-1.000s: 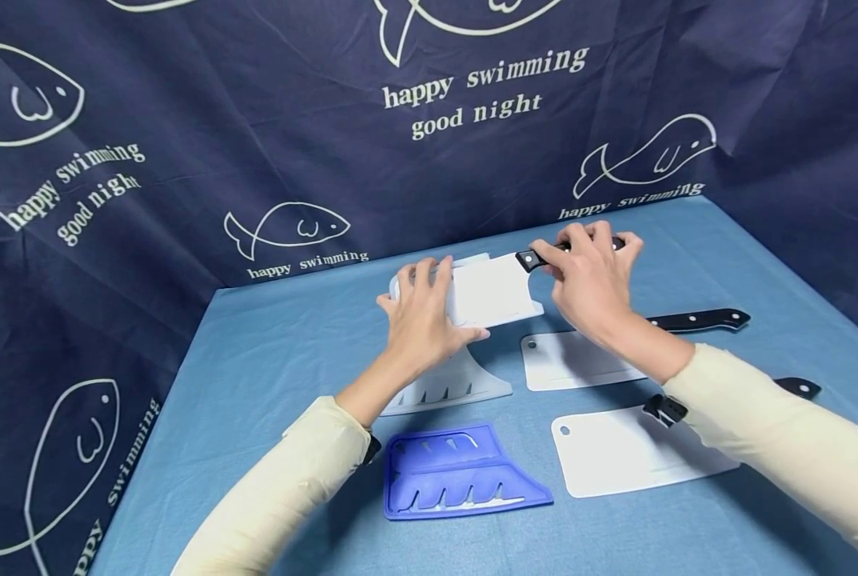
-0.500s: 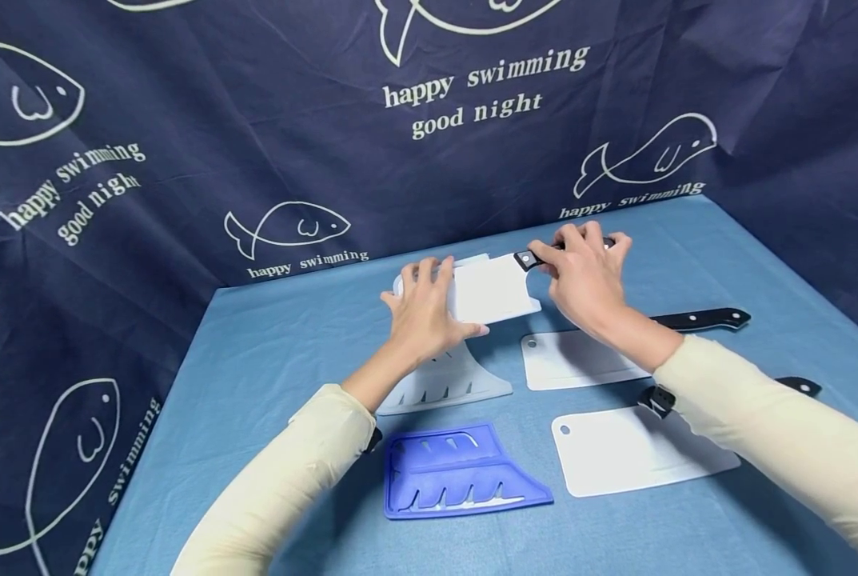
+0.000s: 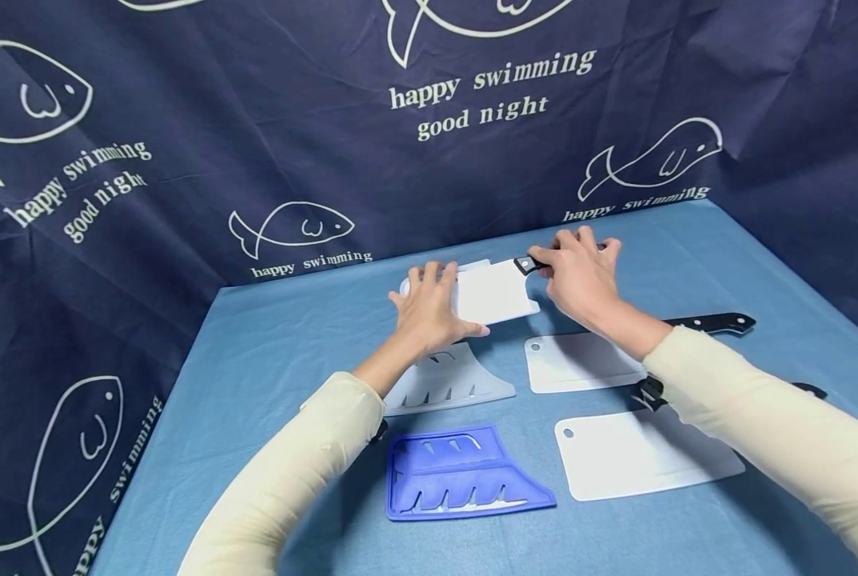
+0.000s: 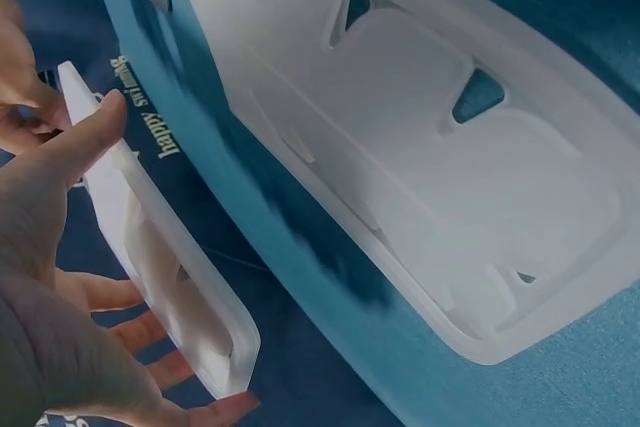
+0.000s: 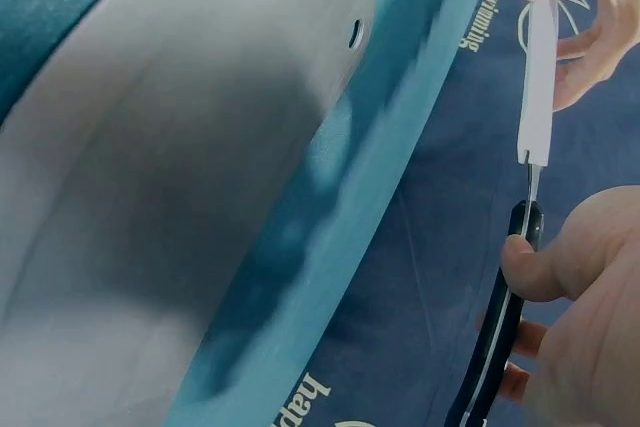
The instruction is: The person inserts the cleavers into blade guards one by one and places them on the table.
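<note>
My left hand (image 3: 429,308) grips a white blade guard (image 4: 160,237) above the table, thumb on the lower edge and fingers over the upper one. Opposite it, my right hand (image 3: 580,272) holds a cleaver by its black riveted handle (image 5: 500,317). In the right wrist view a short metal strip of the cleaver (image 5: 533,184) runs into the guard's end, with most of the blade hidden inside. Beneath my left arm a whitish slotted guard (image 3: 450,380) lies on the table. Nearer the front is a blue slotted guard (image 3: 464,472).
Two more cleavers lie to the right, a farther white blade (image 3: 580,364) and a nearer white blade (image 3: 637,456). My right forearm partly covers both, and their black handles point right. A blue cloth covers the table (image 3: 292,344); a dark fish-print curtain (image 3: 328,136) hangs behind.
My hands have come slightly closer together, the right one shifting left with the cleaver handle. The whole head view has shifted a little. Nothing on the table has moved.
</note>
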The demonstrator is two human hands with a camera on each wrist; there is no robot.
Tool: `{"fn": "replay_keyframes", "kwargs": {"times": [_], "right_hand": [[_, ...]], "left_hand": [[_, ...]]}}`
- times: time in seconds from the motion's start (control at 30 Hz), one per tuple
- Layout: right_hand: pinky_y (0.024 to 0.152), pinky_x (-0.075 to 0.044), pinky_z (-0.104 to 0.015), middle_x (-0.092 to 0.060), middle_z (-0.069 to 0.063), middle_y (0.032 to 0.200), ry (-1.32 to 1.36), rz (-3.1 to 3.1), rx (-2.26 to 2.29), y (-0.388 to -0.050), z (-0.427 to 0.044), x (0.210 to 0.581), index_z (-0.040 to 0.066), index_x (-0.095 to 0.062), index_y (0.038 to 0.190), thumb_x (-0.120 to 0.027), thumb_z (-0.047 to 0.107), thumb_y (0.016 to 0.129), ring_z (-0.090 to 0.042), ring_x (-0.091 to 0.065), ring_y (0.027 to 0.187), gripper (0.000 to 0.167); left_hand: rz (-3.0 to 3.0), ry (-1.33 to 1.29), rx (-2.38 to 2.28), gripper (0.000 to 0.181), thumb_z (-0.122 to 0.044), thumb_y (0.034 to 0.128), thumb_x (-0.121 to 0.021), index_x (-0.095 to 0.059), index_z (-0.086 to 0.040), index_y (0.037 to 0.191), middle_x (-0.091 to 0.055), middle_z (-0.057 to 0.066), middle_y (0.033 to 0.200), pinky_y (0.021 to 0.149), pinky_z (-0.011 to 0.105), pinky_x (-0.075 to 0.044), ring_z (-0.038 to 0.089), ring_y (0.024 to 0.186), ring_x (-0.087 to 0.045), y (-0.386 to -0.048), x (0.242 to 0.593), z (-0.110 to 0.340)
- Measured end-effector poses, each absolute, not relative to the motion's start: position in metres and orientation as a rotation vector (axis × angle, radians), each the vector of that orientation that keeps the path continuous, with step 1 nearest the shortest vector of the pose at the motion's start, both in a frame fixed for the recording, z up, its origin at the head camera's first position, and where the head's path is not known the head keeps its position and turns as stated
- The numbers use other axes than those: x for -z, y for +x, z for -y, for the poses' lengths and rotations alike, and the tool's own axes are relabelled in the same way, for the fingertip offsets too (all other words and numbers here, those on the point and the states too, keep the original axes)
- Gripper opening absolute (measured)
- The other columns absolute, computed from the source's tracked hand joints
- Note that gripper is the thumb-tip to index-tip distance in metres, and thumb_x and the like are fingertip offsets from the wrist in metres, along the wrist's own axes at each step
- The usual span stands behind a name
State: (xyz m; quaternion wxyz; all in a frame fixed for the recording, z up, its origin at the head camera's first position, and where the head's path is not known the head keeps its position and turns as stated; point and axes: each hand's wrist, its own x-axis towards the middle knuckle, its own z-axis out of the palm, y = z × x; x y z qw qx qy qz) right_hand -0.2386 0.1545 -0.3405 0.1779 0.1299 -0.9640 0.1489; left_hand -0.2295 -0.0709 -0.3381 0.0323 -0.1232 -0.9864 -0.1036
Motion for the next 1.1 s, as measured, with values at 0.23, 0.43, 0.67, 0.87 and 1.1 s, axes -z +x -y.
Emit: {"fn": "replay_keyframes", "kwargs": {"times": [0.23, 0.43, 0.67, 0.87, 1.1], "right_hand": [[0.080, -0.016, -0.059, -0.052, -0.013, 0.100, 0.350, 2.805, -0.449, -0.246, -0.153, 0.344, 0.012, -0.064, 0.128, -0.050, -0.004, 0.089, -0.033, -0.033, 0.093, 0.044], [0.079, -0.019, -0.059, -0.054, -0.015, 0.105, 0.330, 2.897, -0.456, -0.250, -0.153, 0.345, 0.012, -0.063, 0.129, -0.054, 0.001, 0.092, -0.036, -0.035, 0.098, 0.040], [0.082, -0.023, -0.066, -0.054, -0.018, 0.116, 0.327, 2.967, -0.474, -0.259, -0.151, 0.350, 0.011, -0.061, 0.130, -0.056, 0.005, 0.093, -0.039, -0.036, 0.104, 0.038], [0.085, -0.024, -0.070, -0.054, -0.019, 0.120, 0.331, 3.014, -0.492, -0.269, -0.150, 0.357, 0.010, -0.061, 0.131, -0.055, 0.007, 0.095, -0.042, -0.037, 0.111, 0.037], [0.086, -0.024, -0.068, -0.051, -0.020, 0.134, 0.338, 3.105, -0.550, -0.282, -0.151, 0.366, 0.009, -0.060, 0.131, -0.055, 0.004, 0.093, -0.042, -0.036, 0.117, 0.039]], "left_hand": [[3.089, -0.373, 0.302, 0.113, -0.066, 0.0614, -0.079, -0.030, -0.019, 0.151, -0.032, 0.005, 0.149, 0.095, 0.070, -0.027, 0.029, 0.134, -0.025, -0.237, 0.343, 0.071], [3.145, -0.355, 0.290, 0.112, -0.066, 0.0602, -0.080, -0.032, -0.020, 0.150, -0.032, 0.005, 0.149, 0.097, 0.071, -0.025, 0.030, 0.135, -0.026, -0.242, 0.348, 0.068], [3.193, -0.326, 0.314, 0.111, -0.061, 0.0608, -0.082, -0.032, -0.019, 0.150, -0.032, 0.007, 0.148, 0.099, 0.069, -0.025, 0.031, 0.135, -0.027, -0.249, 0.352, 0.067], [3.254, -0.305, 0.288, 0.108, -0.060, 0.0628, -0.082, -0.033, -0.018, 0.150, -0.031, 0.008, 0.149, 0.099, 0.069, -0.026, 0.032, 0.135, -0.027, -0.256, 0.354, 0.065], [3.362, -0.283, 0.275, 0.106, -0.062, 0.0654, -0.079, -0.032, -0.018, 0.150, -0.033, 0.008, 0.148, 0.100, 0.068, -0.025, 0.033, 0.135, -0.027, -0.266, 0.358, 0.062]]}}
